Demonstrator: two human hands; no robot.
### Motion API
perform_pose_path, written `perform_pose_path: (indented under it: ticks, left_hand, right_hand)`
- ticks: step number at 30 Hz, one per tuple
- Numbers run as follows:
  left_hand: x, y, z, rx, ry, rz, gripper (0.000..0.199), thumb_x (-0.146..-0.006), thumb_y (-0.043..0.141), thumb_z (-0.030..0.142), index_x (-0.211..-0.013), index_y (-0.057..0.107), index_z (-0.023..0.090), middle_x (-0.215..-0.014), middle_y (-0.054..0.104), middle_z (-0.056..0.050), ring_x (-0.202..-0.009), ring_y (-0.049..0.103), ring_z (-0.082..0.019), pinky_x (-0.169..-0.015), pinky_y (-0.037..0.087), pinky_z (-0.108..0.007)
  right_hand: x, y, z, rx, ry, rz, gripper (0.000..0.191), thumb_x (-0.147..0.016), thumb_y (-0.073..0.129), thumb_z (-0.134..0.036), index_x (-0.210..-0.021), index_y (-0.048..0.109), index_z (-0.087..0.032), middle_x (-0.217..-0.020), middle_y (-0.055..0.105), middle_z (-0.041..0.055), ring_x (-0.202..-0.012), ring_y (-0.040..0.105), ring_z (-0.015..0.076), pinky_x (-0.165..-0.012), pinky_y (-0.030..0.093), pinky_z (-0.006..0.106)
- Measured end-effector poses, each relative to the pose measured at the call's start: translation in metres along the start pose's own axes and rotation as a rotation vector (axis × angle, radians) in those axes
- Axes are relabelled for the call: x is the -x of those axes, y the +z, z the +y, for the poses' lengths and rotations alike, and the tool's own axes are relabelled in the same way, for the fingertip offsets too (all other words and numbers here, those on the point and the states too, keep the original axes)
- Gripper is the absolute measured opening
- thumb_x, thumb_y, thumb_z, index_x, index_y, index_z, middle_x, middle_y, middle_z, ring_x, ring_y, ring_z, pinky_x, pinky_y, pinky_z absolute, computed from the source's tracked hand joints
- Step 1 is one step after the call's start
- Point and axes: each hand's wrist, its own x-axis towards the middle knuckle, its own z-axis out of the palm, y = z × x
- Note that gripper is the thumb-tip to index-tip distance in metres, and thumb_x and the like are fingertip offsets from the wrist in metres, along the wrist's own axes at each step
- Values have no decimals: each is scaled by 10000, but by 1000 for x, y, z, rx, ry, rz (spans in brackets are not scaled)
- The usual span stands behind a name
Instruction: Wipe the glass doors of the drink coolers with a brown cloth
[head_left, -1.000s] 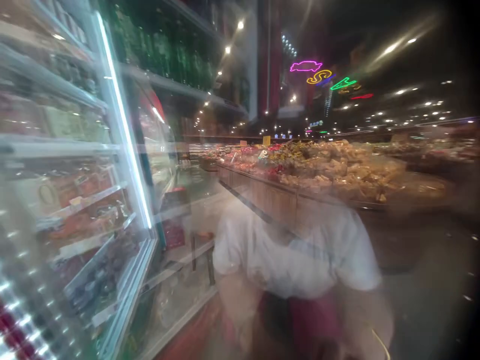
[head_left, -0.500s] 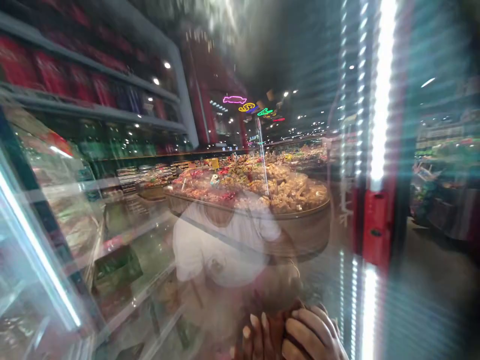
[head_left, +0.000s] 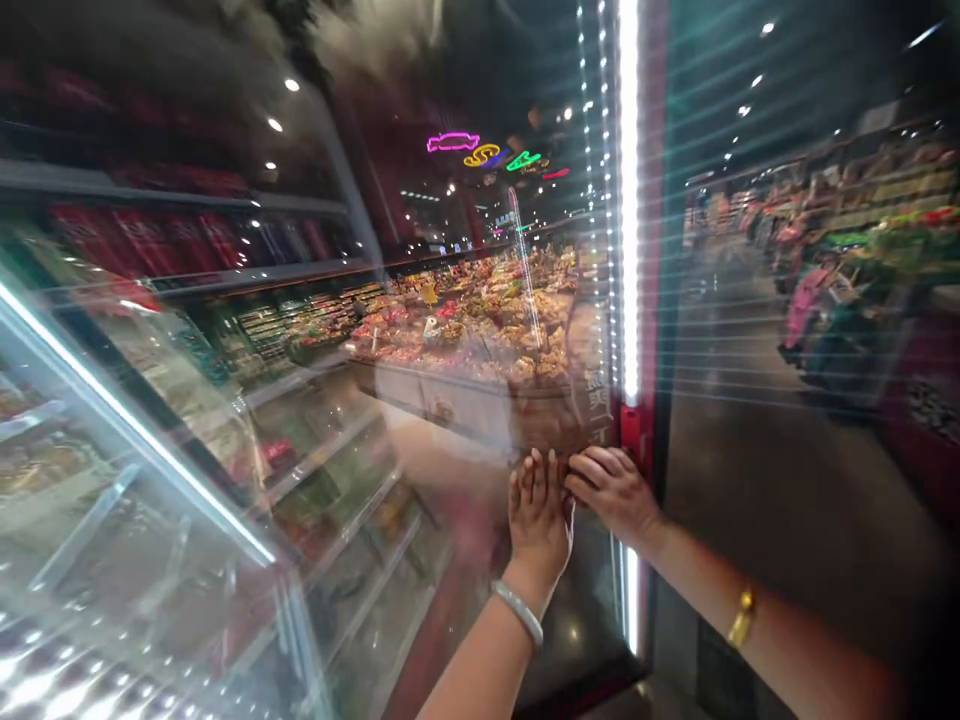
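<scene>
A glass door (head_left: 465, 500) with a bright light strip (head_left: 630, 200) along its right side stands before me. My left hand (head_left: 538, 515), with a pale bangle at the wrist, lies against the glass, its fingers stretched upward and holding nothing. Just to its right, my right hand (head_left: 615, 492) has its fingers spread toward the glass beside the red fitting (head_left: 631, 430) on the door's edge; a gold band is on that wrist. The two hands nearly touch. A pale shirt and arms are mirrored in the glass.
Shelves with red packages (head_left: 150, 240) are at the upper left. A slanted light strip (head_left: 135, 420) crosses the left side. Heaped goods on a display (head_left: 480, 330) and neon signs show in the glass. On the right, a floor aisle (head_left: 735, 400) runs past stocked displays (head_left: 862, 290).
Both hands appear higher in view, with wrists and forearms now visible. The view has shifted, so the bright strip and red fitting sit farther left and more of the right aisle shows.
</scene>
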Motion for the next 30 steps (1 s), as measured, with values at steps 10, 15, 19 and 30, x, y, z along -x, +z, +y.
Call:
perform_pose_path:
  ticks: [10, 15, 19, 30]
  left_hand:
    - [-57, 20, 81, 198, 58, -152, 810, -1064, 493, 266, -1718, 28, 163, -1726, 368, -175, -1612, 380, -273, -1324, 338, -525]
    - [-54, 14, 97, 273, 12, -132, 900, -1057, 519, 312, -1706, -61, 82, -1724, 310, -269, -1652, 239, -323, -1309, 351, -587]
    - [-46, 12, 116, 283, -45, -106, 933, -1037, 563, 278, -1703, -52, 55, -1721, 275, -305, -1659, 132, -360, -1290, 370, -632]
    - [-99, -34, 126, 290, 125, -150, 859, -978, 410, 126, -1711, -35, 82, -1796, 19, -160, -1672, 43, -313, -1346, 300, -551]
  right_hand:
    - [38, -56, 70, -41, 192, -21, 157, -958, 683, -182, -1018, 746, -314, -1147, 730, -7, -1143, 586, 188, -1040, 452, 396]
    - [30, -59, 87, -159, 296, 150, 196, -901, 663, -124, -995, 739, -278, -1125, 680, 43, -1170, 570, 220, -1031, 511, 424]
    - [16, -56, 95, -277, 407, 273, 222, -879, 648, -123, -1014, 733, -278, -1150, 634, 60, -1178, 570, 231, -1049, 519, 466]
    - [20, -50, 92, -622, 529, 371, 132, -918, 590, -204, -1014, 672, -242, -1152, 612, 88, -1131, 629, 222, -972, 579, 418]
